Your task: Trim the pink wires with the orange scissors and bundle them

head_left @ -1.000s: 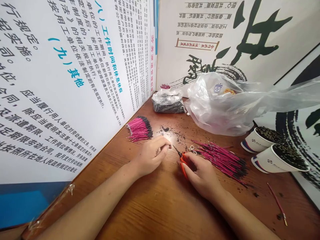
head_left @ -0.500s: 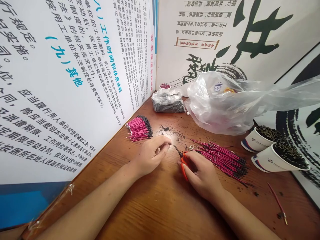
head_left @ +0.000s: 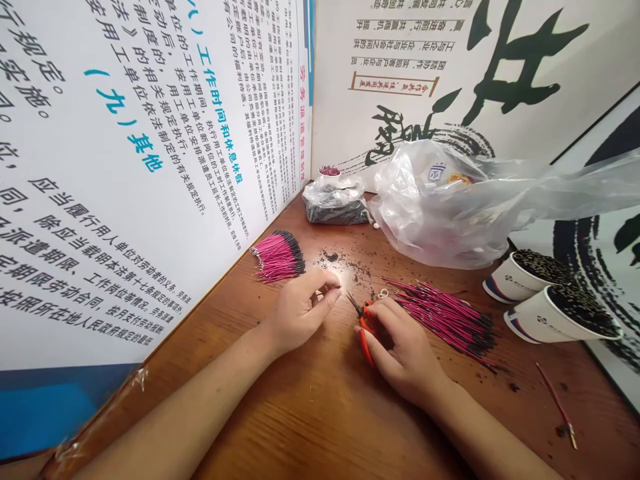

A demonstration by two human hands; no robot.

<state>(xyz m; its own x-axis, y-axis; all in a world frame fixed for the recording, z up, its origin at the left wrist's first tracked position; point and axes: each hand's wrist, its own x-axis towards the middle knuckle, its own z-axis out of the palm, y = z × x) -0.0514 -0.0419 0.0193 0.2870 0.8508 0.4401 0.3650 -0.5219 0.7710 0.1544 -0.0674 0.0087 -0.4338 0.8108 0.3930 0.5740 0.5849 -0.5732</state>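
My left hand [head_left: 306,308] is pinched at the middle of the table, its thumb and forefinger together on something too small to make out. To its right, my right hand [head_left: 400,337] holds orange-handled scissors [head_left: 369,331], their dark tips pointing up and left toward the left fingertips without touching them. Beyond the right hand lies a loose pile of pink wires with black ends [head_left: 440,317]. A neater bundle of similar wires [head_left: 279,256] lies behind the left hand. Small black bits [head_left: 350,263] are scattered between the two groups.
Two paper cups [head_left: 537,323] filled with dark pieces stand at the right. A large clear plastic bag [head_left: 440,213] and a smaller bag of black material [head_left: 335,203] sit at the back. Printed panels rise on both sides. One wire [head_left: 556,400] lies at the lower right.
The left fingertips have shifted very slightly, and the scissors' tips have moved a little to the left. Both hands otherwise stay where they were.
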